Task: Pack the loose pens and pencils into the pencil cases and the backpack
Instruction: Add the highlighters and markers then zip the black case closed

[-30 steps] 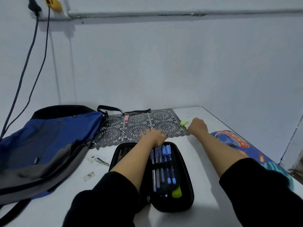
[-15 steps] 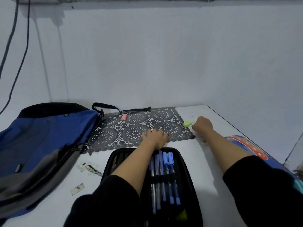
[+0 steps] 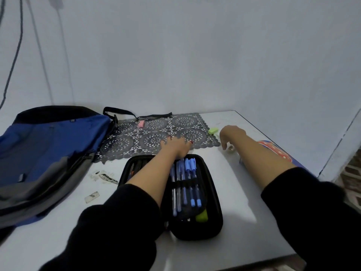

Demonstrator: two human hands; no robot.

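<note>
Right hand (image 3: 232,133) hangs loosely curled and empty over a small pale item (image 3: 230,148) on the counter (image 3: 244,192); left hand (image 3: 175,146) lies flat on the lace mat (image 3: 127,141). Blue pens (image 3: 188,180) sit strapped in the open pencil case (image 3: 213,229) under the left forearm, so pulling back low could snag them.

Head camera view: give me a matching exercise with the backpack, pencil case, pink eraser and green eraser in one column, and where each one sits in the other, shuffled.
Things
1. backpack
2. pencil case
3. pink eraser
4. green eraser

Places
A. on the bare table, just right of the mat
B. at the left end of the table
C. on the far edge of the mat
D. mid-table, open, holding blue pens

Pairs: 1-B, 2-D, 3-C, 4-A
</note>
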